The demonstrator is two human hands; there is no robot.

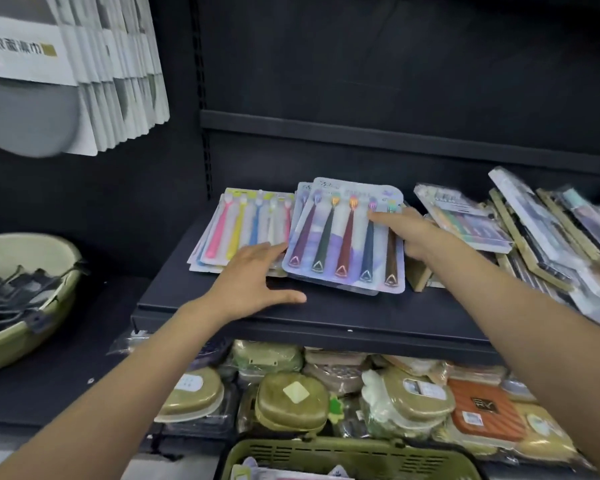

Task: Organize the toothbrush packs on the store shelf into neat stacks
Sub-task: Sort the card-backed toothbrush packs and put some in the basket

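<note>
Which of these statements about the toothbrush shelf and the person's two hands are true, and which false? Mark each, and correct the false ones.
1. The right hand holds the dark-handled toothbrush pack. True.
2. The left hand holds a green basket. False: it lies open at the packs' lower edge.
3. The bright-handled pack lies left of the dark-handled one. True.
4. The packs at the right form one neat stack. False: they lie tilted and jumbled.
</note>
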